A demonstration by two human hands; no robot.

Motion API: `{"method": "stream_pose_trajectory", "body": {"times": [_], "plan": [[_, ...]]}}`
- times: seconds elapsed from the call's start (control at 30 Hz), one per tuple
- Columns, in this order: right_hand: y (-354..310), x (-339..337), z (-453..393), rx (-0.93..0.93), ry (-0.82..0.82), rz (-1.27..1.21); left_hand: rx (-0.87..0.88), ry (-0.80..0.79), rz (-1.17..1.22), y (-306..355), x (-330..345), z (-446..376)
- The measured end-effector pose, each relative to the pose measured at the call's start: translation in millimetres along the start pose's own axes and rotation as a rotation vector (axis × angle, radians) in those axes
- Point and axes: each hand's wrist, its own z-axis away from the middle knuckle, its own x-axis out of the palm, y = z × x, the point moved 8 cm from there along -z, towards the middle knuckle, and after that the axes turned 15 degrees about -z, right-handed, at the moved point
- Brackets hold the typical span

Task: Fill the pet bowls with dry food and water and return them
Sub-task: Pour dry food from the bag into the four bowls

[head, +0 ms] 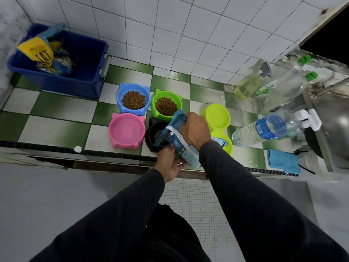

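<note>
A blue bag of dry food point(177, 138) is tipped over the black bowl point(153, 134), which holds some kibble. My right hand point(195, 130) grips the bag's upper part, and my left hand point(171, 163) holds its lower end from below. The blue cat-ear bowl point(133, 98) and the green cat-ear bowl point(166, 104) behind are filled with kibble. The pink bowl point(126, 130) to the left has no food in it. A yellow-green double bowl point(218, 115) stands to the right, partly hidden by my right arm.
A dark blue bin point(85, 59) with food bags stands at the back left. A water bottle point(264, 127) lies to the right, near more bottles point(283, 86), a spray bottle point(249, 86), a blue cloth point(283, 160) and a metal sink point(332, 118).
</note>
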Motion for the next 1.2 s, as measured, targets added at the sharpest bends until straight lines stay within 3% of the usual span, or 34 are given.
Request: {"method": "stream_pose_trajectory", "body": {"times": [1.2], "plan": [[-5.2,2.1,-7.4,-0.042,-0.027,-0.023,-0.055,0.030,0.062,-1.6,2.4,-5.4]]}}
